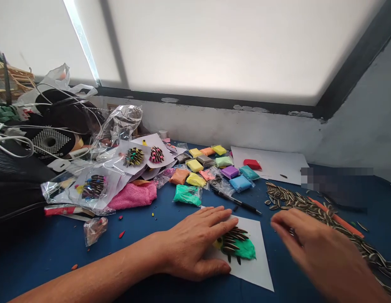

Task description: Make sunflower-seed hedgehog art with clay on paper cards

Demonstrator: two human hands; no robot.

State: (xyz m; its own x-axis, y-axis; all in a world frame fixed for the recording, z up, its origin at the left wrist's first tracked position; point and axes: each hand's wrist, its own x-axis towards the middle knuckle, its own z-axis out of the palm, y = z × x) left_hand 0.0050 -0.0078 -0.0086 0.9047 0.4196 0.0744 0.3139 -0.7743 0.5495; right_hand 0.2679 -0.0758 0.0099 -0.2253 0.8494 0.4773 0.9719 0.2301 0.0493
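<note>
Taking the clock from the middle of the white sheet (260, 273), the left hand (203, 244) lies at nine o'clock, flat across the sheet's side, fingers stretched out and thumb spread wide. Just beyond its fingertips, at the centre, sits the green clay (247, 251), with dark seeds (235, 239) stuck in overlapping rows on its left part — its right end bare. A bit of yellow clay (218, 243) shows at the hand's edge, and two more seeds lie at six o'clock.

The right hand (312, 242) hovers at three o'clock, blurred, fingers curled towards the thumb; I cannot tell whether it pinches anything. Striped seeds (287, 198) spread from one to three o'clock, beside an orange strip (341, 219).

Farther off, a black pen (242, 204) lies near twelve, a pink cloth (135, 195) at ten. Beyond the pen are coloured clay packets (230, 171) — and behind everything, a pale blind (214, 50).
</note>
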